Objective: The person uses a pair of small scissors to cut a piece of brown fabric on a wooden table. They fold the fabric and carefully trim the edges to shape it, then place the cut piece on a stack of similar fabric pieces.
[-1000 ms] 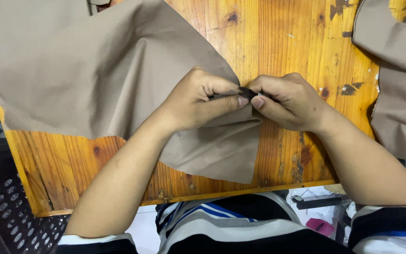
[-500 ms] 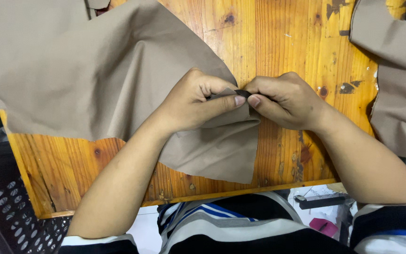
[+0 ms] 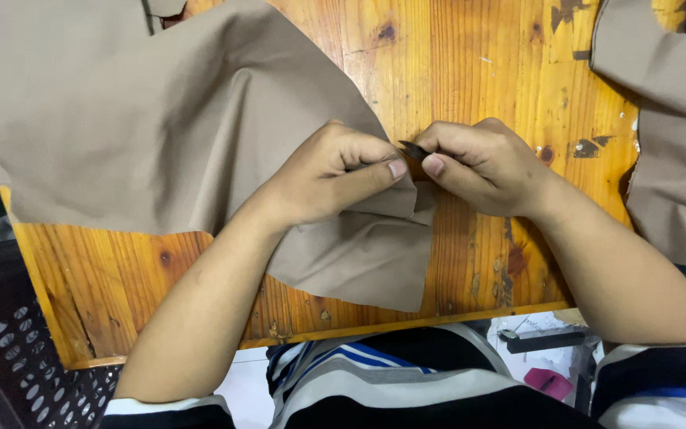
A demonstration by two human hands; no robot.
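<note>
Surface: a varnished orange pine-plank table (image 3: 470,71) with dark knots and scuffs is filling most of the head view, its near edge running just above the person's lap.
Largest cloth: a broad sheet of soft tan woven fabric (image 3: 136,119) is lying spread from about nine to twelve o'clock, its lower corner trailing to the centre and drooping toward six.
Second cloth: another piece of the same tan fabric (image 3: 668,119) is resting at two to three o'clock, well apart from the hands.
Basket: a black perforated plastic crate (image 3: 17,357) is sitting off the table at about eight o'clock.
Floor bits: a dark bar-shaped tool (image 3: 541,342) and a pink scrap (image 3: 549,381) are lying at about five o'clock, below the table edge.
Left hand (image 3: 335,175): it is curling closed at the centre, thumb pressing the fabric's edge against the bent fingers, clamping the cloth.
Right hand (image 3: 486,163): it is pinching shut on a small dark pointed tool (image 3: 413,148), its tip just beside the left thumb at the cloth edge.
Handling: the fabric is looking light, limp and crease-prone, likely sliding on the varnish; pinching it close to the worked edge seems the surest hold. The tool is looking thin, stiff and sharp-tipped, best held near its rear.
</note>
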